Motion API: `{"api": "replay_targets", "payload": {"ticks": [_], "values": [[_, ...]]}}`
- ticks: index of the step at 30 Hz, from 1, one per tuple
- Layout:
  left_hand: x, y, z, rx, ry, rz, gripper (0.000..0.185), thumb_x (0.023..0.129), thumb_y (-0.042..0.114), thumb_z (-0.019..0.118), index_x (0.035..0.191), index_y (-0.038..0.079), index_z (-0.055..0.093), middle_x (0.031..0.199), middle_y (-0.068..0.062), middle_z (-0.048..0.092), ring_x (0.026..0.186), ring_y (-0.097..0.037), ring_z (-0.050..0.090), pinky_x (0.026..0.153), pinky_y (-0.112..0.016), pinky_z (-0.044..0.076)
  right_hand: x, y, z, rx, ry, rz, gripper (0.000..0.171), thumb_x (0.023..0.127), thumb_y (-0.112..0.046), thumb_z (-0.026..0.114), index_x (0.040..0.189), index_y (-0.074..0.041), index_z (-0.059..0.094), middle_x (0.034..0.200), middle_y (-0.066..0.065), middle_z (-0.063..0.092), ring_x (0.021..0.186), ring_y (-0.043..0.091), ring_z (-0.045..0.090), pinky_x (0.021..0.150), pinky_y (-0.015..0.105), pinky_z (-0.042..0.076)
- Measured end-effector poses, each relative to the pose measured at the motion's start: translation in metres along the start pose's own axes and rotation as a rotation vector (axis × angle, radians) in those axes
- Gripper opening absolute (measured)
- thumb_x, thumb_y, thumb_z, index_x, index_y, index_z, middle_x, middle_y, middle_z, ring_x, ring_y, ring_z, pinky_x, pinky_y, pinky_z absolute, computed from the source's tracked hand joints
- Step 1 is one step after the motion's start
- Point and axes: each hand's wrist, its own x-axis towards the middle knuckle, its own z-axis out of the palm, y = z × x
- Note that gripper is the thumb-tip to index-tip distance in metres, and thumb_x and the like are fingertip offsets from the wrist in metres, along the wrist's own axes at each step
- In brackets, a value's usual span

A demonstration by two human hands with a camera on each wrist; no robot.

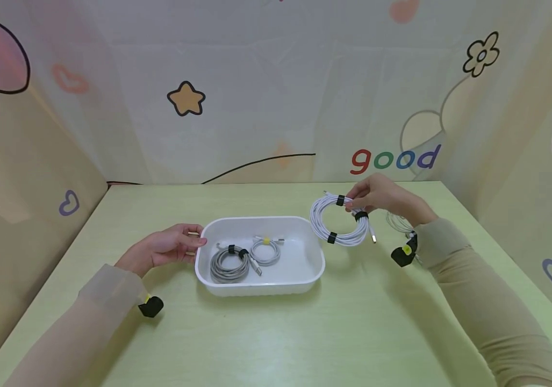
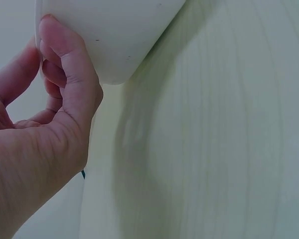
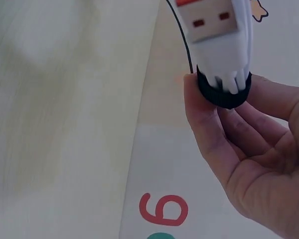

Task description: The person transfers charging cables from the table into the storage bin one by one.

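At the left, the short end of the white tray (image 1: 260, 286) is gripped by the left hand (image 1: 166, 248), whose fingers are curled against the tray's outer wall and rim, as the left wrist view confirms. Inside the tray two bundled cables are already lying: a grey coil (image 1: 229, 264) tied with black straps toward the left, and just beside it a smaller white coil (image 1: 265, 251) with a yellow tie. To the right of the tray, and just beyond its right rim, a larger white cable coil (image 1: 338, 220) bound with black straps is held off the table (image 1: 276, 333) by the right hand (image 1: 382, 196), its fingers pinched around one strapped section; in the right wrist view a USB plug (image 3: 209, 19) is seen above the black strap (image 3: 223, 92) held by the fingertips. By appearances, two coils are stowed and this third one is not yet in the tray. Further right, behind the right wrist, a thin loose cable (image 1: 400, 223) is lying on the table, apparently left to be dealt with. Nothing is seen between the held coil and the tray's open space at its right half.
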Motion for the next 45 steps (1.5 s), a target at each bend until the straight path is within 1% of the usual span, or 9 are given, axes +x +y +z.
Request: {"api": "replay_targets", "payload": {"ticks": [5, 9, 12, 16, 22, 27, 32, 39, 45], "values": [[0.001, -0.001, 0.000, -0.004, 0.005, -0.005, 0.017, 0.097, 0.004, 0.053, 0.111, 0.004, 0.045, 0.091, 0.001, 0.065, 0.080, -0.010, 0.064, 0.071, -0.026, 0.056, 0.008, -0.008, 0.010, 0.026, -0.025, -0.024, 0.027, 0.089, -0.017, 0.070, 0.110, 0.000, 0.066, 0.094, 0.007, 0.073, 0.079, 0.017, 0.066, 0.080, 0.030, 0.057], [0.001, -0.001, 0.000, -0.009, 0.008, -0.010, 0.017, 0.097, 0.004, 0.053, 0.111, 0.004, 0.045, 0.090, 0.002, 0.066, 0.079, -0.010, 0.064, 0.071, -0.026, 0.056, 0.011, -0.020, 0.020, 0.034, -0.053, -0.052, 0.029, 0.088, -0.017, 0.070, 0.111, 0.001, 0.066, 0.090, 0.005, 0.073, 0.078, 0.017, 0.066, 0.080, 0.030, 0.057], [0.001, -0.001, 0.000, -0.008, 0.010, -0.013, 0.017, 0.097, 0.004, 0.053, 0.111, 0.005, 0.044, 0.091, 0.002, 0.065, 0.080, -0.011, 0.065, 0.072, -0.027, 0.056, 0.014, -0.029, 0.030, 0.034, -0.070, -0.058, 0.029, 0.088, -0.017, 0.071, 0.111, 0.000, 0.066, 0.093, 0.011, 0.073, 0.078, 0.018, 0.066, 0.080, 0.031, 0.057], [0.001, -0.001, 0.000, -0.013, 0.010, -0.014, 0.017, 0.097, 0.004, 0.053, 0.111, 0.005, 0.045, 0.091, 0.001, 0.065, 0.080, -0.011, 0.064, 0.072, -0.027, 0.056, 0.022, -0.038, 0.043, 0.009, -0.079, -0.066, 0.028, 0.087, -0.019, 0.073, 0.109, -0.004, 0.069, 0.099, 0.014, 0.072, 0.080, 0.019, 0.066, 0.079, 0.031, 0.057], [0.001, -0.002, 0.000, -0.012, 0.005, -0.010, 0.018, 0.097, 0.004, 0.053, 0.112, 0.004, 0.044, 0.092, 0.001, 0.066, 0.080, -0.010, 0.064, 0.071, -0.026, 0.056, 0.029, -0.052, 0.060, 0.012, -0.113, -0.103, 0.025, 0.086, -0.017, 0.073, 0.107, -0.005, 0.070, 0.096, 0.010, 0.073, 0.081, 0.019, 0.065, 0.077, 0.030, 0.058], [0.001, -0.002, 0.000, -0.012, 0.005, -0.007, 0.016, 0.097, 0.004, 0.053, 0.111, 0.005, 0.046, 0.092, 0.002, 0.066, 0.080, -0.010, 0.064, 0.071, -0.026, 0.055, 0.032, -0.060, 0.071, 0.027, -0.129, -0.105, 0.023, 0.085, -0.015, 0.074, 0.105, -0.004, 0.070, 0.091, 0.009, 0.073, 0.076, 0.017, 0.064, 0.071, 0.028, 0.056], [0.001, -0.002, 0.001, -0.017, -0.001, 0.001, 0.015, 0.097, 0.004, 0.053, 0.110, 0.005, 0.046, 0.091, 0.002, 0.065, 0.079, -0.010, 0.064, 0.071, -0.026, 0.055, 0.037, -0.063, 0.081, 0.032, -0.144, -0.104, 0.021, 0.085, -0.015, 0.074, 0.103, -0.004, 0.071, 0.086, 0.006, 0.073, 0.073, 0.015, 0.060, 0.067, 0.026, 0.053], [0.001, -0.001, 0.001, -0.025, -0.002, 0.003, 0.014, 0.096, 0.004, 0.054, 0.108, 0.006, 0.047, 0.090, 0.002, 0.066, 0.079, -0.010, 0.064, 0.071, -0.026, 0.055, 0.044, -0.061, 0.096, 0.044, -0.171, -0.105, 0.021, 0.083, -0.014, 0.076, 0.100, -0.003, 0.071, 0.085, 0.006, 0.073, 0.071, 0.014, 0.060, 0.063, 0.024, 0.052], [0.000, -0.001, 0.001, -0.024, 0.008, 0.002, 0.013, 0.097, 0.003, 0.053, 0.109, 0.006, 0.047, 0.090, 0.001, 0.066, 0.079, -0.010, 0.065, 0.071, -0.027, 0.056, 0.044, -0.061, 0.105, 0.027, -0.185, -0.104, 0.019, 0.082, -0.012, 0.076, 0.098, -0.002, 0.070, 0.081, 0.003, 0.072, 0.067, 0.010, 0.059, 0.061, 0.023, 0.050]]}}
